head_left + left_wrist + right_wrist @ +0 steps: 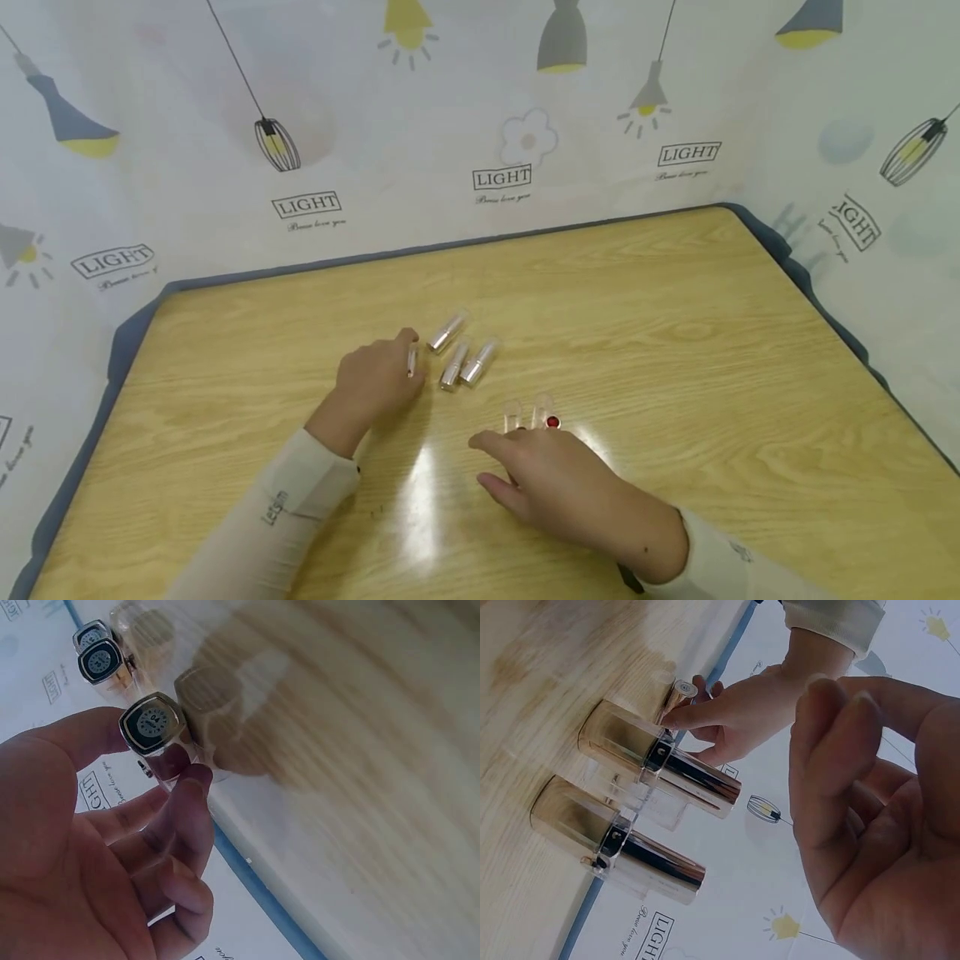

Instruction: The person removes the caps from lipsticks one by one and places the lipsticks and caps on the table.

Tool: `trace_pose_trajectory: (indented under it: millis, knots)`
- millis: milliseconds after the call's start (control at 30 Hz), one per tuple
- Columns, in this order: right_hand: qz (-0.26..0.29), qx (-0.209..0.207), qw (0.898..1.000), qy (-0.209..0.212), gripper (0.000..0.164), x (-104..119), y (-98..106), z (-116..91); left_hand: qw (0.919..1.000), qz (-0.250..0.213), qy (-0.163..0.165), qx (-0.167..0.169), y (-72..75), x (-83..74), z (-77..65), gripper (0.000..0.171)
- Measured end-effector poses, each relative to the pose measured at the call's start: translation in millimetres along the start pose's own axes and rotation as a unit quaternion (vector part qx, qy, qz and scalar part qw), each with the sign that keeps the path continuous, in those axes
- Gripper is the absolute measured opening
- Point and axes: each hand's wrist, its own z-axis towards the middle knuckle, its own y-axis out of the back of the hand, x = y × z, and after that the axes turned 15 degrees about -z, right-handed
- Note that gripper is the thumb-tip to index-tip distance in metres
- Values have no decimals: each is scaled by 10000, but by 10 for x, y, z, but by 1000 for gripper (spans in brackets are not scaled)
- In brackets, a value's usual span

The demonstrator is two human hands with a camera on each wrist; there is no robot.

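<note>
In the head view my left hand (378,375) is at the left of the table's middle. Its thumb and fingers pinch a lipstick (154,724) with a dark base marked 04. Three silvery lipsticks with clear caps lie just right of it: one farther back (446,333) and a close pair (453,367). My right hand (555,479) hovers nearer the front, fingers loosely bent, nothing seen between them. Beside it, two shiny lipsticks, one upper (697,780) and one lower (660,866), show clear caps in the right wrist view; the hand partly covers them in the head view.
The wooden table (675,333) has a blue-grey border along its edge. A white printed sheet (420,167) with lamp drawings stands behind it and at both sides. Light glares off the tabletop between the forearms.
</note>
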Motion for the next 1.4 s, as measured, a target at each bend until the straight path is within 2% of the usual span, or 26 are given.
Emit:
trace_pose_trajectory:
  millis: [133, 300, 400, 567, 767, 967, 1167, 1400]
  knots:
    - [170, 149, 9997, 0, 31, -23, 14, 25, 9999, -149, 12, 17, 16, 13, -44, 57]
    - [741, 396, 9964, -79, 29, -50, 32, 72, 9992, -388, -17, -79, 85, 8, -189, 59]
    - [1021, 470, 9936, -99, 28, -47, 40, 69, 9981, -524, -190, -243, 110, -39, -284, 59]
    - [1065, 224, 9941, 22, 25, 1, 6, 72, 9934, -685, -645, -658, 160, -156, -494, 57]
    - [1108, -36, 9937, -137, 29, 43, -30, 71, 9793, -922, -1437, -1087, 173, -303, -778, 52]
    - [1478, -4, 9884, -355, 33, 54, -33, 63, 9626, -1320, -2016, -1240, 136, -410, -1011, 53]
    - [1705, -184, 9841, -466, 27, 64, -68, 75, 9491, -1814, -2294, -1172, 102, -495, -1155, 50]
    - [1885, -489, 9803, -320, 20, 94, -99, 62, 9427, -2071, -2359, -1127, 21, -552, -1250, 51]
